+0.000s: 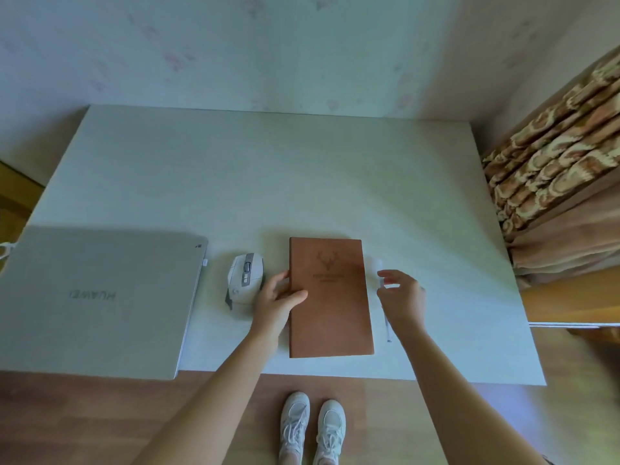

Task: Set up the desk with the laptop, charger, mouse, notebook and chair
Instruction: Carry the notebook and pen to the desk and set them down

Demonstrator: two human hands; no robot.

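On the white desk, near its front edge, your left hand lies on the left margin of the brown notebook, thumb on the cover, fingers at the edge toward the mouse; a light hold, not a lift, the book flat on the surface. Your right hand is loosely curled over a white pen lying just beside the notebook's right edge; fingertips look to be at the pen's upper part, but whether they have pinched it I cannot tell. Mouse sits just left of the notebook, close to your left knuckles. Closed laptop lies far left, its front corner overhanging the desk edge. A bit of white cable shows at the laptop's left; charger itself not visible. Chair not in view. Risks, as judged: sliding the notebook leftward would shove the mouse; the pen could roll off the front if nudged; a bump to the overhanging laptop could tip it to the floor. Containers: none in sight, nothing held in anything.
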